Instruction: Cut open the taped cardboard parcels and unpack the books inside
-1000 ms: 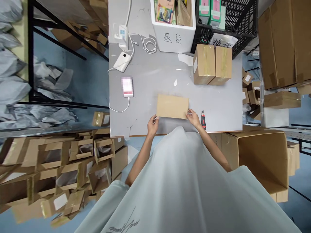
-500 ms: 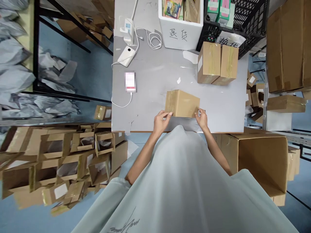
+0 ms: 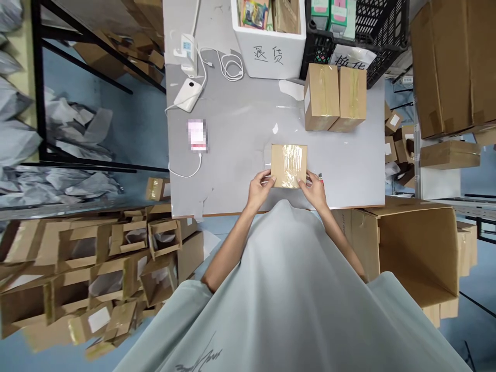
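Note:
A small brown cardboard box (image 3: 287, 164) is held at the near part of the grey table (image 3: 236, 139). Shiny clear tape runs over the face turned up to me. My left hand (image 3: 260, 188) grips its left side, thumb on the near left corner. On the other side my right hand (image 3: 313, 190) grips it, with the thumb lying on the taped face. Something small with red and black shows by my right fingers, too small to name. Farther back on the right, two taped cardboard boxes (image 3: 321, 98) stand side by side.
A white foam bin (image 3: 267, 54) and a black plastic crate (image 3: 382, 41) stand at the back. To the left lie a power strip (image 3: 189, 54), a white device (image 3: 188, 94) and a blurred phone (image 3: 198, 135) on a cable. A large open carton (image 3: 418, 258) stands right of me.
The box has been turned, so its taped face now points up. My right hand has moved inward onto it. The whole view has shifted slightly.

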{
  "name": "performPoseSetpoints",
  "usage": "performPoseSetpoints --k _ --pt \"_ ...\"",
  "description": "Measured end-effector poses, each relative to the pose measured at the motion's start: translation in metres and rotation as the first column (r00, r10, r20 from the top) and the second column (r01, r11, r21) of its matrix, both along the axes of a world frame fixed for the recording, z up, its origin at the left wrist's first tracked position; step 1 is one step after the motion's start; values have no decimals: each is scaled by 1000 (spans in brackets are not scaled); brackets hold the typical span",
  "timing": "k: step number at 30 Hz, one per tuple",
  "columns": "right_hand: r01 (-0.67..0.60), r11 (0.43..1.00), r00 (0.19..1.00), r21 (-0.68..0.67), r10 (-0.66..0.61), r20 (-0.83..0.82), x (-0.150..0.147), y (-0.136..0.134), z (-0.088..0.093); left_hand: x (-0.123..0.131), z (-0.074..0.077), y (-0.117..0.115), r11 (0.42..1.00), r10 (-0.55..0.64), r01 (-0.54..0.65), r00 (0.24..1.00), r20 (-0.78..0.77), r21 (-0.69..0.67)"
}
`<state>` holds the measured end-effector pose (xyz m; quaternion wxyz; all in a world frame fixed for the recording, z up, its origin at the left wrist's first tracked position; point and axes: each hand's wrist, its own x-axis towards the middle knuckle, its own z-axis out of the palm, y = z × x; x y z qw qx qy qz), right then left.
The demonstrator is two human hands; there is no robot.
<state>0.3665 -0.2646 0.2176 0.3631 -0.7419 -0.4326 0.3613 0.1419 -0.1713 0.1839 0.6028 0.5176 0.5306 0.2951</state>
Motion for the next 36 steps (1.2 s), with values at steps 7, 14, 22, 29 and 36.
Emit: performPoseSetpoints --k 7,14,22,29,36 --pt "-6 999 975 -53 -6 -221 -19 3 -17 -23 8 -5 999 36 -31 989 -142 36" --pt "-22 998 968 -62 6 -250 -18 5 -24 -24 4 -11 997 79 -78 990 -115 12" --pt "87 990 976 -107 -106 -191 32 -19 -29 -14 -24 -7 989 67 -77 994 -84 -123" --pt "198 980 976 -14 -195 91 56 -33 -10 13 -59 1 945 47 -93 988 -150 -315" --pt "192 981 979 -37 -189 75 48 -25 -18 18 -54 9 962 53 -79 993 -107 -261"
